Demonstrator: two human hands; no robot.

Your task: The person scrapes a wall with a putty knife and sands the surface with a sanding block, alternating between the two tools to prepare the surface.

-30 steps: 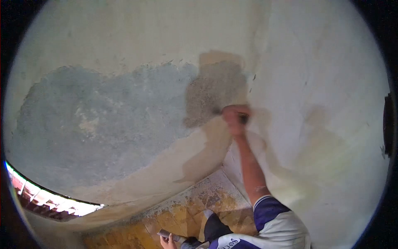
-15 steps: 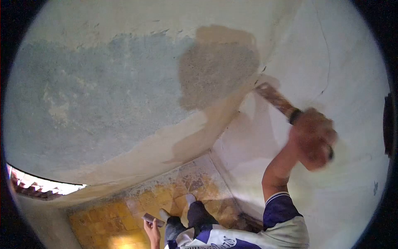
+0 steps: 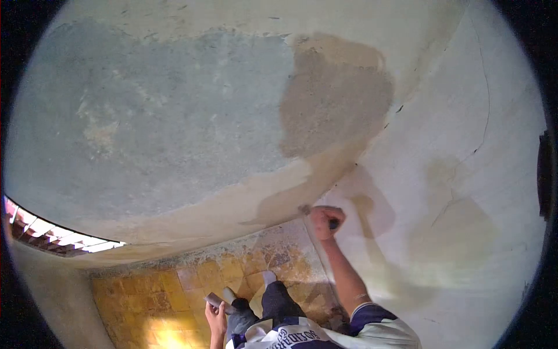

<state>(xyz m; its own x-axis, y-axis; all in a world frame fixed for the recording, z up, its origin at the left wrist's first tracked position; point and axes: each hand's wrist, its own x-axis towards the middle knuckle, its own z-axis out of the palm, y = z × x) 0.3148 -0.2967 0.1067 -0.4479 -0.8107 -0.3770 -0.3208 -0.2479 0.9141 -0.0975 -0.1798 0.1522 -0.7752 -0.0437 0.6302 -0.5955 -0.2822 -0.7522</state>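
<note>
1. My right hand (image 3: 326,222) is clenched round the handle of a tool (image 3: 306,210), low at the wall corner (image 3: 349,168), just above where the corner meets the tiled floor (image 3: 174,291). Only a short stub of the tool shows left of my fist, so I cannot tell what kind it is.
2. My left hand (image 3: 217,317) hangs down by my leg, well below and left of the corner, fingers closed on a small flat grey thing (image 3: 212,301); what it is I cannot say.
3. Left of the corner, a wide grey-blue bare patch (image 3: 163,116) covers most of the wall. Next to the corner, a darker, damp-looking brown patch (image 3: 337,99) sits at its right edge.
4. My judgement: the stripping or wetting looks well advanced left of the corner. The pale band under the bare patch and the cracked wall right of the corner (image 3: 465,174) look untouched, so plenty remains.
5. There is lettering on my shirt (image 3: 290,336), below the corner, but upside down and too warped to read.
</note>
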